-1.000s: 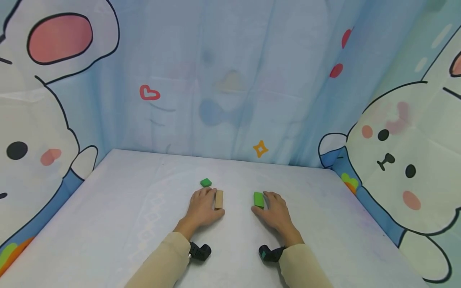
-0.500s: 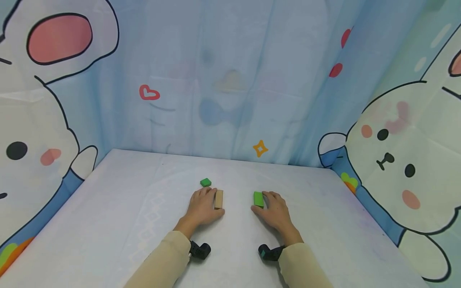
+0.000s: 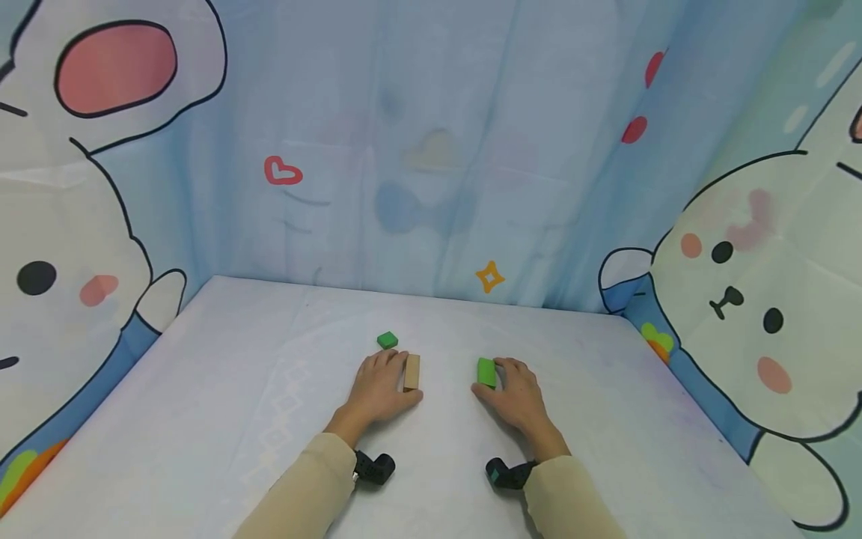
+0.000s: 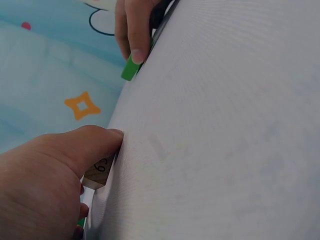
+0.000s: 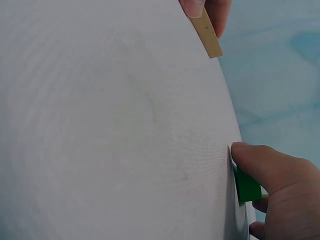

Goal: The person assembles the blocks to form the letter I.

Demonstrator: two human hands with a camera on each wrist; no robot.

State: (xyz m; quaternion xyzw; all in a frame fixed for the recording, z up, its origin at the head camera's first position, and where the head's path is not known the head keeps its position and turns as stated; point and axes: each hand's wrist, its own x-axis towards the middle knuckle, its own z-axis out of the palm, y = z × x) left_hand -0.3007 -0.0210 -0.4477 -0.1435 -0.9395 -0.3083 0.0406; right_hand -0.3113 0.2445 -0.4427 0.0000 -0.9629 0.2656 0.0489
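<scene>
Tan oblong wooden block sits pinched in left grip, bright green block in right grip.

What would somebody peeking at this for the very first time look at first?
Probably the big white cartoon animal on the left and the other one on the right, both on the blue backdrop. Next, maybe, the hands on the white table: the left hand holds a wooden block, the right hand a bright green block. Another green piece lies just beyond the left hand.
</scene>
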